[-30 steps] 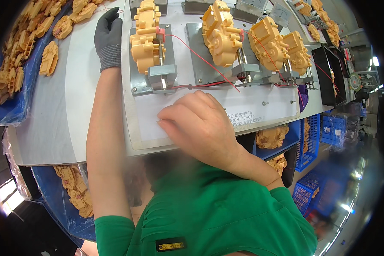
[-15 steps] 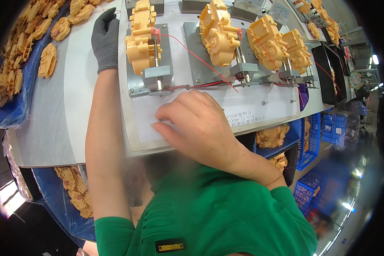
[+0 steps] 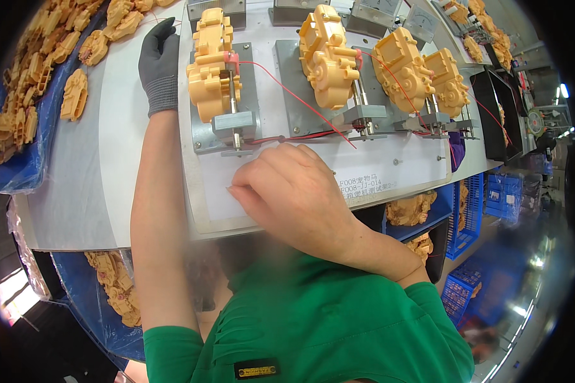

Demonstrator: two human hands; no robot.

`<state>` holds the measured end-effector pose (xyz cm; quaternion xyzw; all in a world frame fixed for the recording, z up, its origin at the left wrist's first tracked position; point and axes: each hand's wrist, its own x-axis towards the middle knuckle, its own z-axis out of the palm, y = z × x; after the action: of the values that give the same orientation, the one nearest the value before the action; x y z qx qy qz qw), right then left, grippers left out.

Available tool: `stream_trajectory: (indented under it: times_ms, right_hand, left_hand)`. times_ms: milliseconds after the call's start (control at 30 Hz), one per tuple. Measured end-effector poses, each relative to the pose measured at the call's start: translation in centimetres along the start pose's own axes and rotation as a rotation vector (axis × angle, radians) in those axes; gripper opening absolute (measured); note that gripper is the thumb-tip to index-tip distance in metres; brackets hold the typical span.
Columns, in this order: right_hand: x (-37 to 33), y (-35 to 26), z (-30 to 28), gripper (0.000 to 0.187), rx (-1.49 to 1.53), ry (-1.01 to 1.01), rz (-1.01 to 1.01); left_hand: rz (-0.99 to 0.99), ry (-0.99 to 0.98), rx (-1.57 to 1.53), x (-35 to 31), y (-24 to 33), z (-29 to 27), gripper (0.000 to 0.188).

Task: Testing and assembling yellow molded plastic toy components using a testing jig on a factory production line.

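Pale-yellow moulded plastic gear housing (image 3: pixel 212 67), leftmost in a row of four, is seated on a grey metal fixture plate (image 3: pixel 249 71). Its long axis is run nearly straight away from the person. A pink piece (image 3: pixel 232 59) is seen on its right flank, with a thin red wire (image 3: pixel 294 96) trailed off right and nearer the person. The near end is faced by a grey metal block (image 3: pixel 235 123) with a slim steel rod (image 3: pixel 232 92).

Key relation: housing is placed just right of the grey-gloved left hand (image 3: pixel 158 73), apart from it; axis of hand and housing roughly parallel. Left hand is judged the nearer one. Left fingers are pointed away, thumb alongside; grip can't be told from this side.

From the bare right hand (image 3: pixel 291 195), the housing is found farther away and to the left, block in between. Right fingers are curled in, thumb folded against them; nothing seen held. That hand is poised over the white base board (image 3: pixel 214 207), laid on the pale bench (image 3: pixel 76 198).

Next pale-yellow housing (image 3: pixel 329 60) is mounted to the right, on its own plate. One loose yellow housing (image 3: pixel 75 94) is left lying beyond the gloved side.
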<state>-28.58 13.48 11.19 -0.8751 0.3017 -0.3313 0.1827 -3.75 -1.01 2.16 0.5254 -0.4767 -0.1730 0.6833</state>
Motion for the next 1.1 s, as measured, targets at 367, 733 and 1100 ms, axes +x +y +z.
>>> stream_trajectory:
  times_ms: [367,733,1100]
  right_hand:
    - [0.05,-0.08,-0.16,0.015,0.015,0.017,0.005]
    - [0.04,-0.1,0.14,0.013,-0.025,0.036,0.0]
    - [0.03,-0.13,-0.23,0.013,0.011,0.027,0.008]
  left_hand:
    - [-0.089,-0.015,-0.051,0.34,-1.03,-0.31,0.032]
    - [-0.081,-0.014,-0.026,0.38,-1.24,-0.43,0.032]
    - [-0.117,-0.006,-0.047,0.27,-0.41,-0.09,0.032]
